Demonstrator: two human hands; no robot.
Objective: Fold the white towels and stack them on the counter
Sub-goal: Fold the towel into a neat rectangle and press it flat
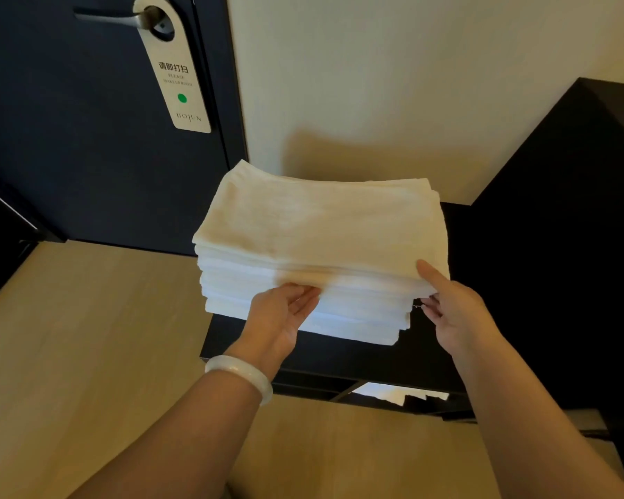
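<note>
Resting on a dark counter point(339, 351), a tall stack of folded white towels point(314, 246) sits against a cream wall point(411, 84), its near edge facing the camera. The person's left hand point(280, 315) is at the near face of the stack, toward its left side, fingers slid in between layers a little below the top and thumb curled beside them, pinching the edge of a towel. The right hand point(454, 311) is at the stack's near right corner: its thumb lies flat on the top towel while the fingers tuck under several layers, so the hand is closed loosely around that corner. A pale bangle point(240, 374) circles the left wrist.

Left of the stack stands a dark blue door point(69, 138) with a metal lever handle point(112, 19). A white hanger sign point(175, 70) with a green dot hangs from the handle. Below and left of the stack lies light wood flooring point(87, 354). Right of the stack rises a dark cabinet side point(555, 246). Under the counter, beneath the stack, a scrap of white cloth point(393, 394) shows on a lower shelf.
</note>
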